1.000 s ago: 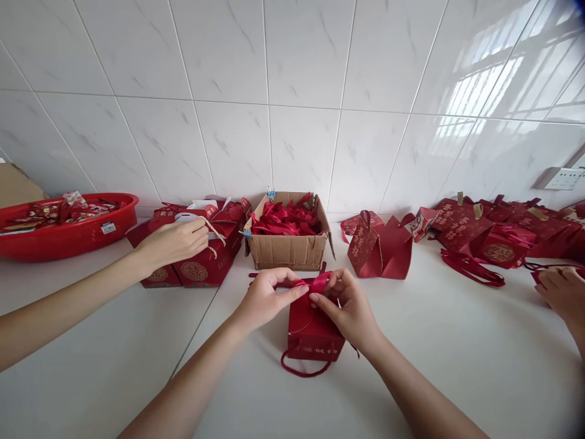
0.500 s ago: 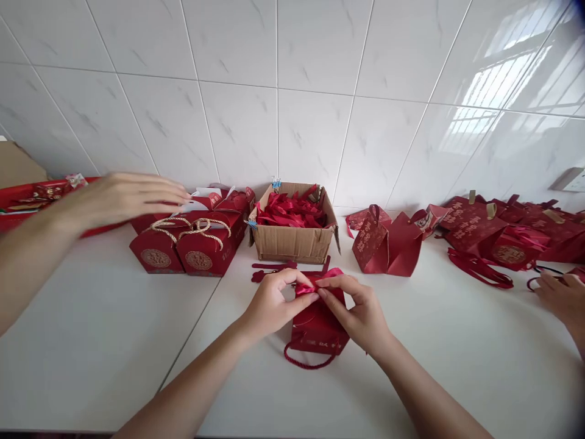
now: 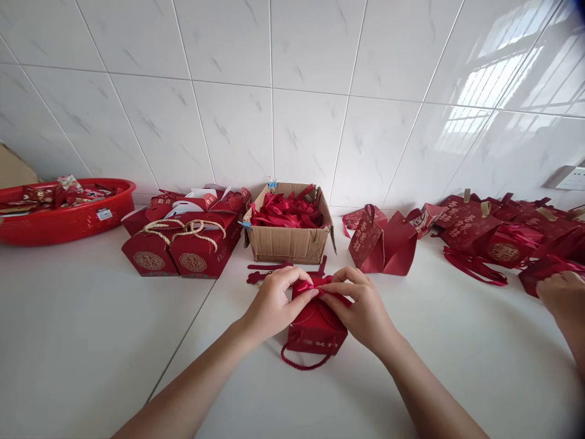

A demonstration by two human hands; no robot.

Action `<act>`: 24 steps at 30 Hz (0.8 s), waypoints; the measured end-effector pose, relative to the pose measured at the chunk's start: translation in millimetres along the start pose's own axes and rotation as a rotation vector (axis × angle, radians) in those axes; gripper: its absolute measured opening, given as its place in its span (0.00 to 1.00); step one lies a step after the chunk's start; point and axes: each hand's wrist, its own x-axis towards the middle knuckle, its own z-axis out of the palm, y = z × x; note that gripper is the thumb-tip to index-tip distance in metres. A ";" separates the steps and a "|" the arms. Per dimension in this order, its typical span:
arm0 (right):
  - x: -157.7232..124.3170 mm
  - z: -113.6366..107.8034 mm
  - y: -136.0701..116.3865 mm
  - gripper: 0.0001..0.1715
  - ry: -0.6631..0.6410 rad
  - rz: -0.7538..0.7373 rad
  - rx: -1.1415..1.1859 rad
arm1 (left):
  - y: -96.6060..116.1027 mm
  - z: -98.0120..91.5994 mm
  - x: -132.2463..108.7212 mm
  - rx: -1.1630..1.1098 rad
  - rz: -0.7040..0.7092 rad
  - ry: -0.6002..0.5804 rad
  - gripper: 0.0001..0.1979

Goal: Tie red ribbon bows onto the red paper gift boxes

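Observation:
A small red gift box (image 3: 315, 335) with pale lettering stands on the white table in front of me, its red cord handle (image 3: 305, 367) hanging toward me. On top of it lies a shiny red ribbon (image 3: 307, 285). My left hand (image 3: 278, 302) pinches the ribbon between thumb and forefinger. From the other side my right hand (image 3: 361, 305) pinches it too, its fingertips close to the left ones. The part of the ribbon between the fingertips is mostly hidden. Just behind the box lie dark red strips with a flower-shaped end (image 3: 256, 277).
Behind sits a cardboard box (image 3: 290, 244) full of red ribbons. Red boxes with gold cord (image 3: 196, 259) and a red basin (image 3: 68, 225) are at left. Folded red bags (image 3: 384, 244) stand right, before a pile of boxes (image 3: 470, 228). Another person's hand (image 3: 564, 299) is far right.
Another person's arm at the left has left the view, uncovering the basin. My hands still pinch the ribbon, and less of it shows above them. The hand at far right now touches a red box.

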 end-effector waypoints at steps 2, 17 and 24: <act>-0.4 0.7 0.9 0.08 0.019 0.028 0.017 | 0.7 -0.5 0.1 0.002 0.003 -0.032 0.04; 5.6 -9.9 -7.0 0.17 -0.316 0.365 0.547 | -3.1 10.3 0.7 0.140 0.141 0.151 0.06; 5.3 -3.9 -4.9 0.17 -0.287 0.433 0.836 | -5.5 11.4 -1.1 0.039 0.049 0.236 0.07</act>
